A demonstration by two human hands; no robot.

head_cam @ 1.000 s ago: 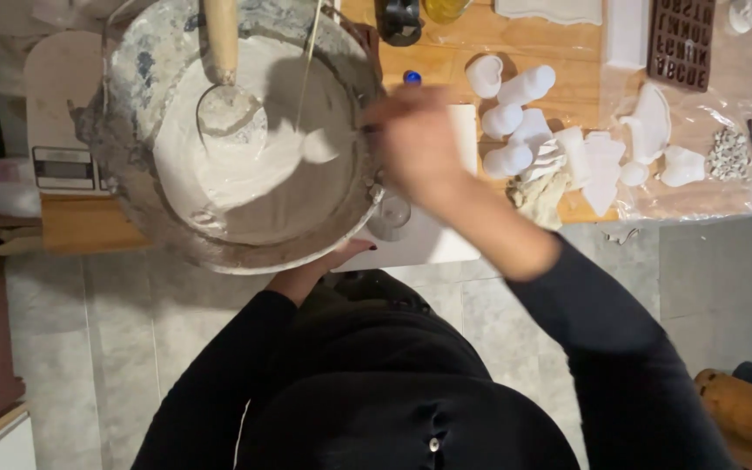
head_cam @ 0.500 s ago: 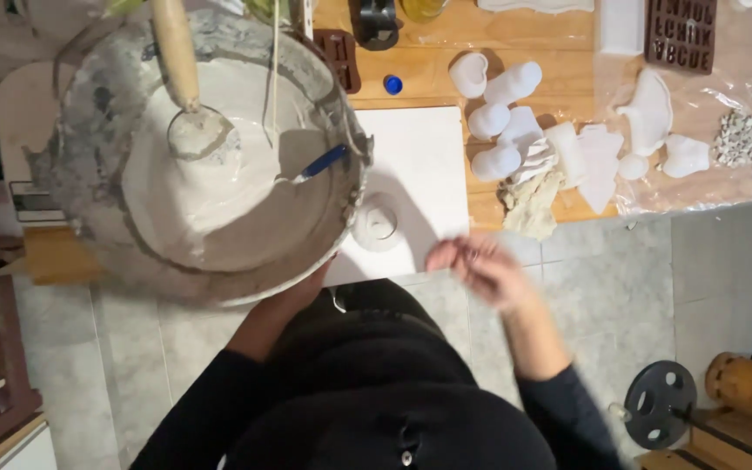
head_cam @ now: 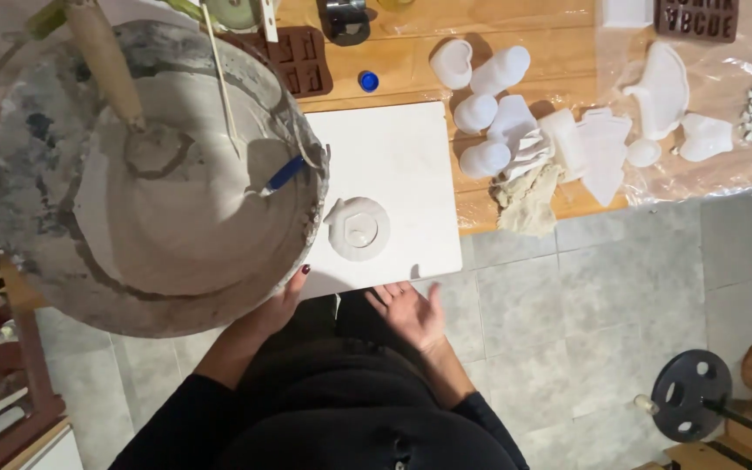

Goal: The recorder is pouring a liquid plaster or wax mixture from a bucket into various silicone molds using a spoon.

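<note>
a: from the head view, what do you have in hand?

b: my left hand [head_cam: 282,300] is under the rim of the big round grey bowl of white plaster mix [head_cam: 145,174], fingers curled up against its outer wall, so it is closed on the bowl and carries it over the table edge. a wooden-handled tool [head_cam: 106,61] and a thin stick [head_cam: 219,78] stand in the mix, and a blue-handled tool [head_cam: 282,174] leans at the rim.

a: and the other hand?

b: my right hand [head_cam: 411,313] is empty, palm up, fingers spread loosely, just below the near edge of the white square board [head_cam: 402,165], touching nothing.

a: where is the small piece?

b: the small round white mould [head_cam: 359,229] sits on that board, just beside the bowl's rim.

a: how do you do this well?

b: i judge i should keep the bowl level, bring my free hand to steady it, and tilt slowly so the mix runs only into the mould.
</note>
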